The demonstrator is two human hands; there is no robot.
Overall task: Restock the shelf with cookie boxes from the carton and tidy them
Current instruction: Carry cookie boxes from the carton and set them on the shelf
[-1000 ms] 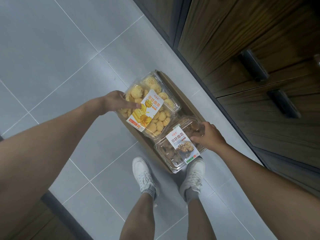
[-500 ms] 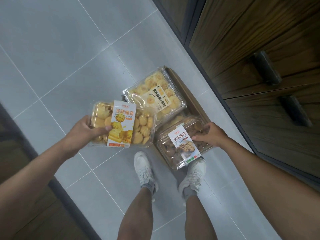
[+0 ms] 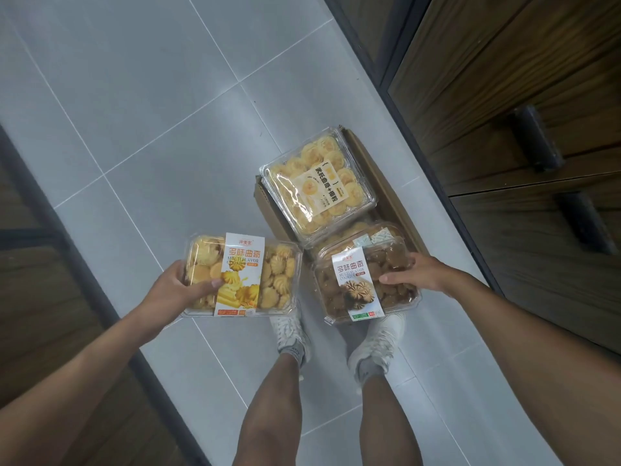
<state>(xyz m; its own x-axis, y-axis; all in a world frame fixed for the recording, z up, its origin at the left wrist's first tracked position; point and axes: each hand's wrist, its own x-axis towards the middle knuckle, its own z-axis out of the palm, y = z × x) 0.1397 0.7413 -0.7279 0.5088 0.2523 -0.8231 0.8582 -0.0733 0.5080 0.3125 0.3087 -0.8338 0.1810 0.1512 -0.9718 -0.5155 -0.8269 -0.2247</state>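
A brown cardboard carton (image 3: 398,193) lies on the grey tiled floor by my feet. My left hand (image 3: 178,290) grips a clear box of yellow cookies (image 3: 275,277) with an orange-and-white label, held up left of the carton. My right hand (image 3: 416,272) grips a clear box of brown cookies (image 3: 339,287) by its right side, lifted over the carton's near end. A square clear box of pale cookies (image 3: 295,169) still rests in the carton, and part of another box (image 3: 366,235) shows beneath the brown one.
Dark wooden cabinet fronts with black handles (image 3: 534,142) run along the right. Another dark wooden unit with a dark frame (image 3: 67,257) stands on the left. My two white shoes (image 3: 292,334) stand just before the carton. Open tiled floor lies ahead.
My left hand lifted the yellow cookie box out of the carton and carried it leftward. My right hand raised the brown cookie box from the carton's near end.
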